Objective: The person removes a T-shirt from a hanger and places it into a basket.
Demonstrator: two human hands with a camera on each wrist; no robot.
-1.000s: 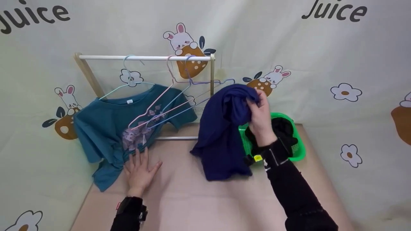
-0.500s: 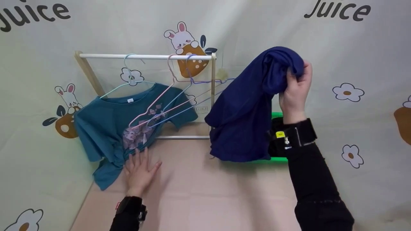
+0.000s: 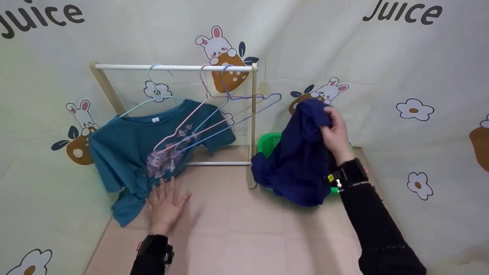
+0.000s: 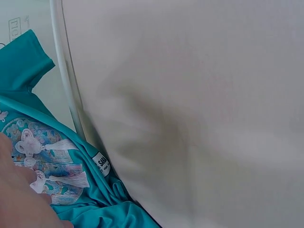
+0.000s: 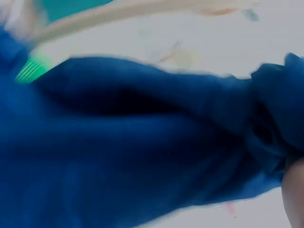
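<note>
My right hand [image 3: 336, 133] pinches the bunched top of a navy blue cloth garment [image 3: 296, 160]. Its lower part spreads over a green basket [image 3: 269, 142], covering most of it. In the right wrist view the blue fabric [image 5: 118, 147] fills much of the picture, slightly blurred. My left hand [image 3: 166, 208] lies with straight, spread fingers at the lower edge of a teal T-shirt [image 3: 130, 141]. That shirt hangs on a light green hanger [image 3: 139, 106], its hem bunched on the table. A printed patch on the shirt [image 4: 47, 156] shows beside the fingers in the left wrist view.
A small rack with a white top rail [image 3: 183, 68] and wooden posts stands at the back. A pink hanger [image 3: 179, 131] and a blue hanger [image 3: 275, 100] hang from it, angled before the shirt. The beige tabletop [image 3: 237, 236] lies in front; a printed cloth backdrop surrounds it.
My right hand lifted the navy garment up and to the right, then lowered it over the green basket, where its lower part now bunches. My left hand has stayed in place.
</note>
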